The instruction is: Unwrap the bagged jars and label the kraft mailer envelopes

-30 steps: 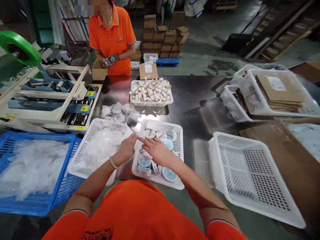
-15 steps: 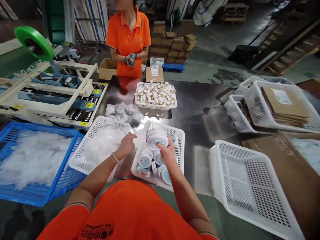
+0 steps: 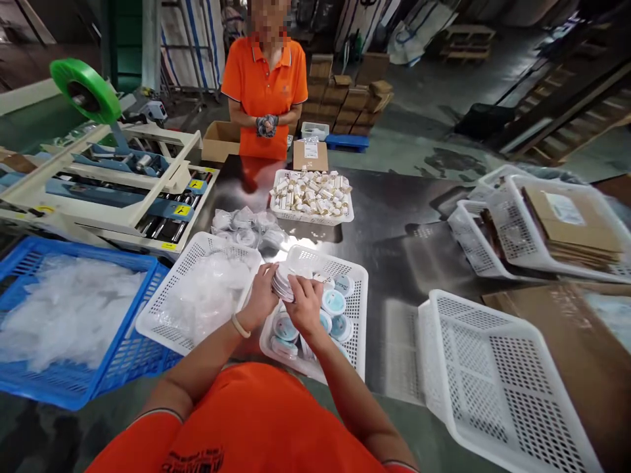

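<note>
Between both hands is a short stack of round white discs (image 3: pixel 282 284), tilted over the left side of a white basket. My left hand (image 3: pixel 263 297) is closed on the stack's left side, and my right hand (image 3: pixel 304 302) grips its right side. Below them, the white perforated basket (image 3: pixel 361 309) holds several round containers (image 3: pixel 334 302) with pale blue and white labels. Just left of my left hand, another white basket (image 3: pixel 165 289) is heaped with clear plastic bags (image 3: pixel 202 292). My fingers hide part of the stack.
Bagged round items (image 3: pixel 246 226) lie behind the baskets. Beyond stands a basket of small white-and-gold pieces (image 3: pixel 313 194). A person (image 3: pixel 266 85) with gloved hands clasped faces me. A blue crate (image 3: pixel 93 387), a taping machine (image 3: pixel 133 177) and a white basket (image 3: pixel 493 374) flank me.
My right hand has brought the stack left and turned it on edge. My left hand has moved right from beside the bags and closed on it. The view has shifted slightly.
</note>
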### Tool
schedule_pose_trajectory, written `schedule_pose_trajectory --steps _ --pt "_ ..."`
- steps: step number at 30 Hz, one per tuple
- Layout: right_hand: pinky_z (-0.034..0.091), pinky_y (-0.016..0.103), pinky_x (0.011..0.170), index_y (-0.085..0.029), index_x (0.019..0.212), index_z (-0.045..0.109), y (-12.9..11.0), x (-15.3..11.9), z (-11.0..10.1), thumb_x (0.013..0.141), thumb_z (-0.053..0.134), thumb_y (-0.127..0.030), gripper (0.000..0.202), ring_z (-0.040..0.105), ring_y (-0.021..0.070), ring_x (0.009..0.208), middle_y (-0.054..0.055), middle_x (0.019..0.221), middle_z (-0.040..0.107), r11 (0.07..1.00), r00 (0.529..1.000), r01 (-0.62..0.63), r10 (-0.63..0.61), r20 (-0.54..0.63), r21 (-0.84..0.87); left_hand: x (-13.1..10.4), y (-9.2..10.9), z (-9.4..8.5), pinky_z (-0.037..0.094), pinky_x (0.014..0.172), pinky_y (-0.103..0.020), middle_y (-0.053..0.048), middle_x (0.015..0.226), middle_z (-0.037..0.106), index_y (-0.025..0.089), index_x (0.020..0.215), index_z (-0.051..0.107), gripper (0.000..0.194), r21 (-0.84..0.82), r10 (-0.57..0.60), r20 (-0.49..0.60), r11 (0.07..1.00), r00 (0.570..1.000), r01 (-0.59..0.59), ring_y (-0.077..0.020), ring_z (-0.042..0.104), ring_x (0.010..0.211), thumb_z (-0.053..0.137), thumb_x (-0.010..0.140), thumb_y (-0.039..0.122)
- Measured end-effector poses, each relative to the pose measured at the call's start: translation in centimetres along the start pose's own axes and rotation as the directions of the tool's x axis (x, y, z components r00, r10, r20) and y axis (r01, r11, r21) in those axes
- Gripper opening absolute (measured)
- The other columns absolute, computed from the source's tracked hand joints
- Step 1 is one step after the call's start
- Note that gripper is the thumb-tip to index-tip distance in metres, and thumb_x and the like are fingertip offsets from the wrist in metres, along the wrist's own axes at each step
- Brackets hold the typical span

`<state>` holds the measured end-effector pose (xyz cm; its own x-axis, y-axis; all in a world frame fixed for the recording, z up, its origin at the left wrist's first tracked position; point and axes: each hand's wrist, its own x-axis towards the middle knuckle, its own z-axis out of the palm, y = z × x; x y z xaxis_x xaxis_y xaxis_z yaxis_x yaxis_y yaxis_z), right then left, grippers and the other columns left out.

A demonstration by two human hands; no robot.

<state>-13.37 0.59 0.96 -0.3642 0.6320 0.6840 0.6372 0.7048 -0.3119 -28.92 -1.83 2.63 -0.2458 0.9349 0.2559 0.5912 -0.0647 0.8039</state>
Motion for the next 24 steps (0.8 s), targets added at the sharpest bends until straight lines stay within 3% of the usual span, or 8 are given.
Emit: schedule_pose_trajectory --steps 3,6,9,12,14,18,21,24 --pt "0.044 0.045 0.095 -0.019 0.132 0.069 -0.1 -0.3 -0.6 0.097 0.059 -0.02 0.037 0.056 0.0283 0.101 0.015 0.122 0.072 0.998 0.999 0.019 -0.022 -0.042 -0.059 -0.1 0.6 -0.1 0.052 0.117 -0.053 -0.016 0.137 0.064 0.018 0.139 0.063 0.061 0.005 0.011 -0.01 1.0 1.0 -0.011 -0.0311 0.063 0.129 0.061 0.08 0.003" --pt "0.043 0.048 0.097 -0.022 0.134 0.069 -0.2 -0.2 -1.2 0.097 0.058 -0.023 0.039 0.055 0.03 0.102 0.014 0.121 0.07 0.995 0.991 -0.063 0.071 0.109 -0.071 -0.6 1.5 -0.4 0.047 0.121 -0.054 -0.02 0.149 0.058 0.016 0.146 0.058 0.067 0.036 -0.008 0.037 0.999 0.999 0.007 -0.0331 0.056 0.141 0.056 0.081 0.001" --pt "0.044 0.048 0.093 -0.019 0.136 0.067 -0.7 1.1 -1.4 0.096 0.059 -0.021 0.041 0.054 0.0326 0.102 0.016 0.115 0.069 0.971 0.893 -0.165 0.222 0.392 -0.174 -1.5 2.7 0.0 0.042 0.124 -0.056 -0.019 0.158 0.054 0.018 0.151 0.054 0.073 0.089 -0.002 0.174 0.996 0.985 -0.014 -0.0331 0.048 0.15 0.049 0.08 -0.002" --pt "0.045 0.049 0.091 -0.015 0.134 0.067 -1.0 2.9 -1.5 0.097 0.058 -0.02 0.039 0.053 0.0356 0.107 0.02 0.114 0.066 0.934 0.773 -0.172 0.325 0.544 -0.313 -1.8 3.4 0.6 0.042 0.124 -0.055 -0.016 0.162 0.052 0.021 0.154 0.052 0.075 0.109 0.021 0.285 0.993 0.958 -0.054 -0.0327 0.047 0.152 0.048 0.082 -0.001" --pt "0.046 0.05 0.094 -0.016 0.14 0.063 -0.5 3.8 -2.0 0.095 0.063 -0.022 0.045 0.053 0.0367 0.113 0.021 0.125 0.063 0.959 0.794 -0.16 0.266 0.547 -0.234 -0.6 3.1 0.4 0.044 0.122 -0.054 -0.017 0.161 0.052 0.019 0.155 0.05 0.08 0.103 0.029 0.318 0.993 0.948 -0.064 -0.0333 0.047 0.151 0.052 0.077 0.001" --pt "0.045 0.057 0.107 -0.024 0.144 0.059 2.5 3.8 -4.1 0.097 0.066 -0.035 0.049 0.05 0.0378 0.129 0.018 0.144 0.055 0.978 0.95 -0.205 0.192 0.248 0.028 6.4 1.0 -2.2 0.05 0.118 -0.051 -0.018 0.144 0.063 0.015 0.145 0.06 0.08 0.103 0.01 0.383 0.993 0.924 -0.054 -0.0355 0.059 0.136 0.062 0.066 0.003" --pt "0.047 0.058 0.107 -0.025 0.13 0.065 4.6 2.0 -5.2 0.1 0.061 -0.042 0.035 0.054 0.0354 0.125 0.016 0.132 0.059 0.94 0.946 -0.325 0.32 0.056 0.108 13.5 -0.4 -4.8 0.049 0.119 -0.051 -0.019 0.141 0.064 0.01 0.138 0.065 0.073 0.165 0.023 0.3 0.983 0.954 -0.075 -0.0361 0.061 0.133 0.06 0.066 0.0" --pt "0.05 0.057 0.103 -0.023 0.121 0.067 5.7 -1.1 -5.2 0.099 0.061 -0.046 0.033 0.058 0.0344 0.12 0.015 0.124 0.06 0.897 0.91 -0.414 0.406 0.08 0.155 18.9 -1.6 -6.1 0.044 0.121 -0.044 -0.017 0.146 0.062 0.009 0.141 0.063 0.07 0.25 0.097 0.228 0.956 0.969 -0.155 -0.0307 0.058 0.136 0.052 0.073 -0.006"
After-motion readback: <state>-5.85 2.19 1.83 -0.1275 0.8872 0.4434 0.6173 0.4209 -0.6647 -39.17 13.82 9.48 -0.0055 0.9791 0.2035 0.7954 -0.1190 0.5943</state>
